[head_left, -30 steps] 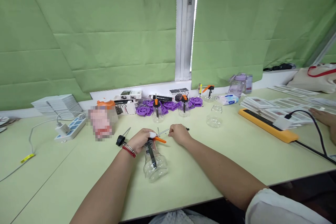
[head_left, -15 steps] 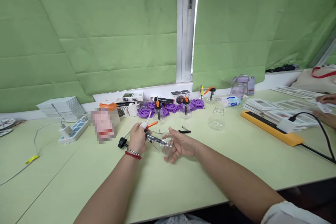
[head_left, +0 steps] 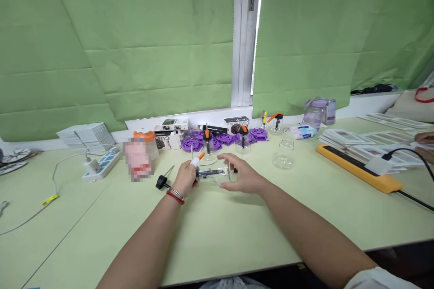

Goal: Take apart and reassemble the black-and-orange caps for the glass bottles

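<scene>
A clear bottle (head_left: 220,179) with a black tube inside lies sideways between my hands, above the table. My left hand (head_left: 186,179) is closed round its head end, where an orange lever (head_left: 201,156) sticks up beside a white piece at the thumb. A thin metal rod rises behind that hand. My right hand (head_left: 242,175) curves its thumb and fingers round the bottle's base. Just left of my left hand, a black knob-like part (head_left: 162,182) with a thin metal rod lies on the table. A small black part beyond my right hand is mostly hidden.
Clear bottles with orange levers (head_left: 243,137) stand behind, before purple discs (head_left: 190,144) and boxes (head_left: 168,140). An empty clear bottle (head_left: 284,156) stands right. A yellow power strip (head_left: 359,168) lies further right, near another person's hand (head_left: 425,137). A white power strip (head_left: 103,166) is left.
The bottle has turned from slanting to nearly level. My right hand has shifted from beneath its base to round its end. The view has swung slightly left.
</scene>
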`<move>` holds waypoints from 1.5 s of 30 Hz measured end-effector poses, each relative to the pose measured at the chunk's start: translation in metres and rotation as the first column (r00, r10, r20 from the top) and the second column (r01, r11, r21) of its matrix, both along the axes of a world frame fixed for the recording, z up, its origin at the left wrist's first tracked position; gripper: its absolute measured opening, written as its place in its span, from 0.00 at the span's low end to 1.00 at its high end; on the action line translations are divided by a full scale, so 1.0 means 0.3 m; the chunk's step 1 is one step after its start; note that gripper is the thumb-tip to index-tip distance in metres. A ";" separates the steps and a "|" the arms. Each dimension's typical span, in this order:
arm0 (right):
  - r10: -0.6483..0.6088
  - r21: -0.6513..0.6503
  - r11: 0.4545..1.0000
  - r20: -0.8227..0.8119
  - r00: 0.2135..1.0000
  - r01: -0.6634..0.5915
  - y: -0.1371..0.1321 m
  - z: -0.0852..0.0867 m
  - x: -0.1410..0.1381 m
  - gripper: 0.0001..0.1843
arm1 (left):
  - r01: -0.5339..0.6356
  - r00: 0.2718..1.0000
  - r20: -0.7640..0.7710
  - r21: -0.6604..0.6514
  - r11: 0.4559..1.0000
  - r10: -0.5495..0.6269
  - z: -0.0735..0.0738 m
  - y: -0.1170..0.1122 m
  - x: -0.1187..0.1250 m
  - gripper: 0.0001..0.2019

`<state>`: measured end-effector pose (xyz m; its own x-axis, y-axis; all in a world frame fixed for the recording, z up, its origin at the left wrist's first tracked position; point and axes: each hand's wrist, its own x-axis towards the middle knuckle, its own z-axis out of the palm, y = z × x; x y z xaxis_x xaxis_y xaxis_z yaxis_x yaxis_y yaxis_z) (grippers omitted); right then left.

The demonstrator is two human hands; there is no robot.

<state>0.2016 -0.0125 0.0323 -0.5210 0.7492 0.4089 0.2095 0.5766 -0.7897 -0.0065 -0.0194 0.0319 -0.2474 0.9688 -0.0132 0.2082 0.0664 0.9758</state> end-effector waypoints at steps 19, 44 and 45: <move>0.006 -0.624 0.776 -0.134 0.991 -0.089 0.018 -0.017 -0.019 0.40 | -0.031 0.997 -0.058 0.271 0.962 0.049 -0.022 0.000 -0.010 0.15; -0.454 0.685 0.702 0.221 0.863 0.194 0.069 -0.021 0.192 0.25 | -0.211 0.969 0.154 0.100 0.972 0.194 0.024 0.012 -0.043 0.12; -0.547 0.623 0.707 0.183 0.817 0.334 0.077 -0.050 0.234 0.30 | -0.216 0.967 0.161 0.113 0.970 0.197 0.022 0.012 -0.044 0.11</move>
<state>0.2720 0.0105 0.0173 -0.3677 0.6320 0.6822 0.7354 0.6466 -0.2027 -0.0197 -0.0156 0.0386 -0.4472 0.8926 0.0569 0.0564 -0.0354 0.9978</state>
